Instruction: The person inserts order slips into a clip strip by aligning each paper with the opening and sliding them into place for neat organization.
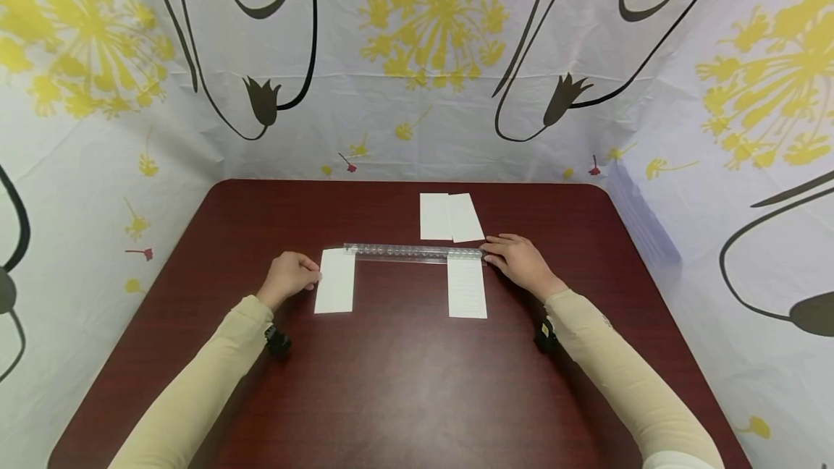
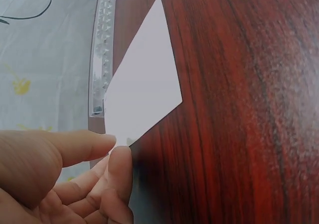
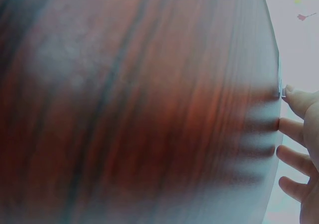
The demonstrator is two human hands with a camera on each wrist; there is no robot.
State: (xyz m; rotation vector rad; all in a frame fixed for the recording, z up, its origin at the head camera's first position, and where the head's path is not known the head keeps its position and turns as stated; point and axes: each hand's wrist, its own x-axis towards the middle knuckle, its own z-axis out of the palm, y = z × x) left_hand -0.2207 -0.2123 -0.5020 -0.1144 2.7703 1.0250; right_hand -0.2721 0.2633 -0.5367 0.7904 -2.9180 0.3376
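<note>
The left hand (image 1: 291, 277) pinches the left edge of a white card (image 1: 335, 282) between thumb and forefinger. In the left wrist view the same card (image 2: 142, 79) slants away from the fingertips (image 2: 119, 157). A clear plastic ruler-like strip (image 1: 404, 253) lies crosswise, its left end at the top of that card and its right end across the top of a faintly lined card (image 1: 466, 292). At the strip's right end, the right hand (image 1: 517, 259) touches it with extended fingers. The right wrist view shows spread fingers (image 3: 294, 157) and a digit at the strip's tip.
Two more white cards (image 1: 434, 217) lie overlapping slightly behind the strip, near the far edge. Everything rests on a dark reddish-brown table (image 1: 404, 382) with rounded far corners. A white patterned cloth (image 1: 404, 56) hangs behind and along both sides.
</note>
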